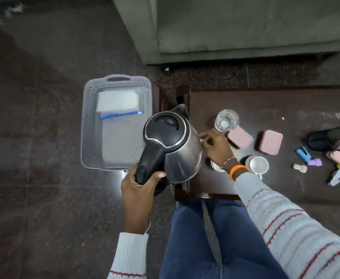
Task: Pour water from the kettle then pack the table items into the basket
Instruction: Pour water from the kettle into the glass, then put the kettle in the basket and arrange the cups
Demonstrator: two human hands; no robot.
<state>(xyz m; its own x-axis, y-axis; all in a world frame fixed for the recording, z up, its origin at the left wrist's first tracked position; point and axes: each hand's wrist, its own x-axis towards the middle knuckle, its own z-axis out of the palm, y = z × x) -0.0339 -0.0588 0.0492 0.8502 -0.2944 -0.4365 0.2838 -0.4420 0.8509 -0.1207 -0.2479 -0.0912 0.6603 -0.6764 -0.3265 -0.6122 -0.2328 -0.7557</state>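
Gripping the black handle of a stainless electric kettle (177, 146), our left hand (139, 190) is wrapped fully around it, thumb laid across the front, while our right hand (215, 148) rests loosely curled against the kettle's steel flank, fingertips touching the metal and holding nothing. The kettle hangs at the left edge of the dark wooden table (265, 109), lid down, spout aimed away from us and slightly right. The drinking glass (226, 120) stands just right of the spout, seemingly with some water in it.

We judge the risks plain enough. If the steel is hot, those bare fingertips could flinch and jolt the pour. The glass mouth is narrow, so a hurried tilt could send water across the table toward the two pink lidded containers (269, 141) beside it. Our right forearm hangs low over the white mug (258, 165) and could knock it as it withdraws.

The tabletop is scuffed and dusty. Farther right lie small clips, a stapler-like tool and a black pouch (326, 137). The translucent plastic basket (88, 125) sits left of the table over a polished dark stone floor, holding a folded white cloth (117, 101). A grey-green sofa (245, 27) fills the background.
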